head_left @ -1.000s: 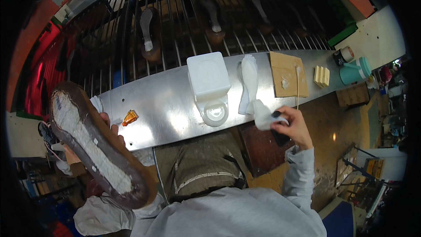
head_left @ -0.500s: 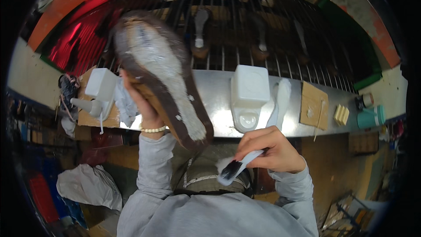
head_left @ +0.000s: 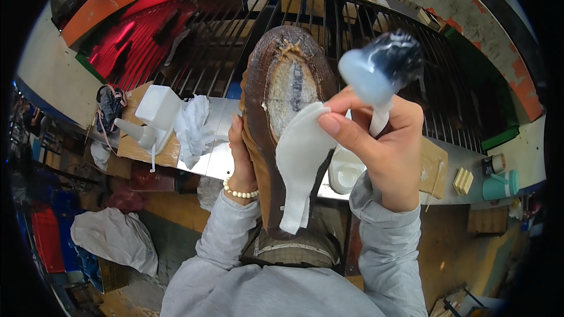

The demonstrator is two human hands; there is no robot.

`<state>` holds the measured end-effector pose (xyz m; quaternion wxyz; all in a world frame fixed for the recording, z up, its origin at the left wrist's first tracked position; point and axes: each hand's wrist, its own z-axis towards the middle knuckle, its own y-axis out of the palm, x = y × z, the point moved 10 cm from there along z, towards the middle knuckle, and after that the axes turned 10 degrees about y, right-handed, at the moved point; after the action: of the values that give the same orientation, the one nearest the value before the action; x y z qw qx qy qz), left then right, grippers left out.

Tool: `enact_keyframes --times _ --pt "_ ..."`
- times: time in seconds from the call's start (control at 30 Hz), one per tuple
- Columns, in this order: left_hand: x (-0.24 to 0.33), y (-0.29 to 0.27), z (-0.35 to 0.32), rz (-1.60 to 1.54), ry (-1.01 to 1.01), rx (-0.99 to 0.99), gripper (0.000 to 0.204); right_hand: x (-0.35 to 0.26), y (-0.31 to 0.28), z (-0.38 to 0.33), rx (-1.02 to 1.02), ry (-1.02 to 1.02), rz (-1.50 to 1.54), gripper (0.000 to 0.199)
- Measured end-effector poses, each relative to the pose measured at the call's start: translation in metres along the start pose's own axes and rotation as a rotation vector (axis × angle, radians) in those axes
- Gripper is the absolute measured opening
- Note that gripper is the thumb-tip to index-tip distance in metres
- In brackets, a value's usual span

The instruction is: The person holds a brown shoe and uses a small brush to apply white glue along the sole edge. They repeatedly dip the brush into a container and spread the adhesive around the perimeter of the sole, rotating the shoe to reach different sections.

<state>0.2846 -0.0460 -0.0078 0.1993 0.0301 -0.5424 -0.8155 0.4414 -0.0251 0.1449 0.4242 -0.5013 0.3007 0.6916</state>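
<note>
A brown shoe (head_left: 261,61) is held sole up in front of me, its pale recessed middle showing toward the far end. My left hand (head_left: 239,155) is closed around its left side. My right hand (head_left: 390,141) pinches a white, shoe-shaped pad (head_left: 302,147) between thumb and finger. The pad lies over or just above the sole's middle and near part; whether it touches cannot be made out. At its narrow end two layers show. The same right hand also keeps a brush (head_left: 382,73) with dark bristles and a milky coating, pointing up and away.
A white bottle with a spout (head_left: 158,105) stands at left on cardboard, beside a crumpled white cloth (head_left: 195,132). A white container (head_left: 345,173) is partly hidden behind my right hand. Rightward are cardboard (head_left: 433,161), a yellow block (head_left: 463,181) and a teal cup (head_left: 499,185). Beyond runs a barred rack (head_left: 235,29).
The shoe has turned more upright and moved right. My right hand has risen from near my lap, now holding the white pad as well as the brush. The brush has swung upward.
</note>
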Motion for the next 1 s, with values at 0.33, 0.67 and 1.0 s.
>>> enact_keyframes --times 0.33,0.67,1.0 --pt "0.003 -0.011 -0.038 0.77 -0.118 0.335 0.075 -0.001 -0.012 0.004 0.243 -0.215 -0.358 0.03" --pt "-0.009 -0.018 -0.048 0.651 -0.17 0.292 0.076 0.018 -0.007 0.005 0.177 -0.166 -0.379 0.024" --pt "0.026 -0.036 -0.012 0.641 0.031 0.39 0.068 0.075 -0.046 -0.074 -0.095 0.282 0.335 0.021"
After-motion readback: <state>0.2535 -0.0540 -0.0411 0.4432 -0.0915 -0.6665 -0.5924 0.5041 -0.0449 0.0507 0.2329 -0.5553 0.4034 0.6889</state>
